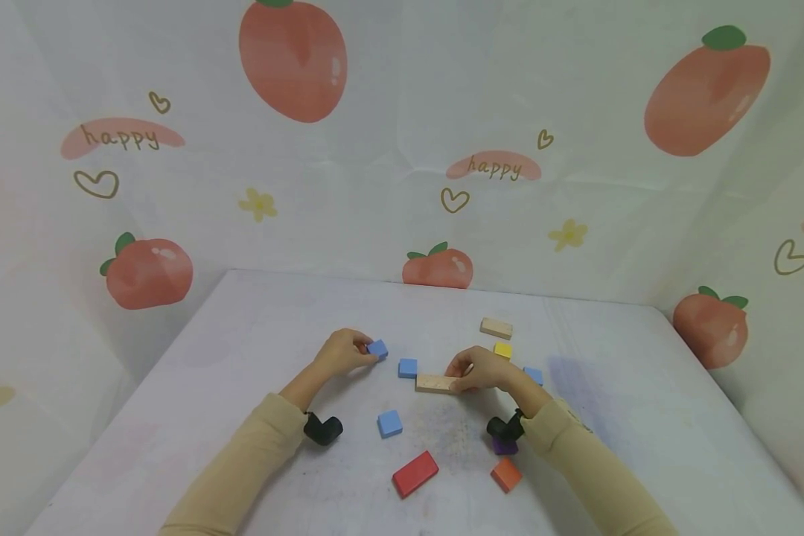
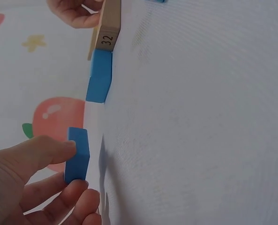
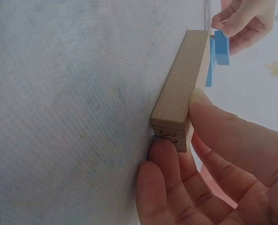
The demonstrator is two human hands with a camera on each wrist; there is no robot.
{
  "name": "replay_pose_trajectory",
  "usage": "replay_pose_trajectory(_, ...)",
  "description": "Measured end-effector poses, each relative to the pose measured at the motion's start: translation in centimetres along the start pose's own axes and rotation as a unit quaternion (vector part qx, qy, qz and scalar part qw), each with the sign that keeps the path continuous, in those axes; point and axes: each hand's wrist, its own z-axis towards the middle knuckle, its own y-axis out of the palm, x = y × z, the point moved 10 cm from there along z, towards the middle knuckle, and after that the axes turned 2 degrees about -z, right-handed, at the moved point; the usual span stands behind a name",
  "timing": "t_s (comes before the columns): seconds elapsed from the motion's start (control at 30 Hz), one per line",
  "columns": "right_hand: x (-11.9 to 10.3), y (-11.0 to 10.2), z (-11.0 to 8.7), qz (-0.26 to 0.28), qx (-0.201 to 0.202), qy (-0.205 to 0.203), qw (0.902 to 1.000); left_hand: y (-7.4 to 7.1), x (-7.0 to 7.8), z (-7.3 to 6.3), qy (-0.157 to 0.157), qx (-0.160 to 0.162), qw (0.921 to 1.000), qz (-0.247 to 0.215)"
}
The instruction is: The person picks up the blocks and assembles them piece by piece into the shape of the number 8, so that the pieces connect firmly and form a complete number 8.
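Note:
My left hand pinches a small blue block between thumb and fingers. In the left wrist view, that blue block is held just off the white tabletop. To its right, a second blue block sits on the table against the left end of a plain wooden block. My right hand grips the wooden block's right end, thumb on one side and fingers at the end. The number 32 shows on the end of the wooden block in the left wrist view.
Behind the right hand lie another wooden block and a yellow block; a blue block is partly covered. Nearer me are a blue block, a red block, an orange block and a purple block under the right wrist.

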Motion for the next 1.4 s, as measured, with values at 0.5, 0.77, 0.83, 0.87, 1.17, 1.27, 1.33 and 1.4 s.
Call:
replay_pose_trajectory(0.5, 0.2, 0.1, 0.1, 0.0, -0.003, -0.002, 1.0, 0.6, 0.8, -1.3, 0.023, -0.039, 0.9989, -0.014)
replay_pose_trajectory(0.77, 0.0, 0.0, 0.0, -0.001, -0.003, -0.004, 1.0, 1.4, 1.5, -2.1, 0.035, -0.067, 0.9971, -0.01)
replay_pose_trajectory(0.83, 0.0, 0.0, 0.0, -0.002, -0.002, -0.003, 1.0, 1.6, 1.7, -2.3, 0.041, -0.072, 0.9965, -0.011)
replay_pose_trajectory(0.87, -0.1, 0.0, 0.0, -0.002, -0.002, -0.003, 1.0, 1.8, 1.8, -2.4, 0.044, -0.074, 0.9962, -0.012)
replay_pose_trajectory(1.17, -0.1, 0.0, -0.1, -0.001, -0.001, -0.002, 1.0, 2.9, 2.8, -3.3, 0.079, -0.109, 0.9906, -0.025)
replay_pose_trajectory(1.27, -0.1, 0.0, -0.1, 0.0, -0.002, 0.0, 1.0, 3.4, 3.0, -3.4, 0.089, -0.122, 0.9882, -0.023)
replay_pose_trajectory(1.33, -0.1, 0.1, -0.1, -0.003, -0.002, -0.003, 1.0, 3.7, 3.1, -3.5, 0.094, -0.128, 0.987, -0.023)
replay_pose_trajectory(1.4, -0.1, 0.1, -0.1, -0.006, -0.001, -0.002, 1.0, 4.0, 3.2, -3.6, 0.097, -0.133, 0.9861, -0.022)
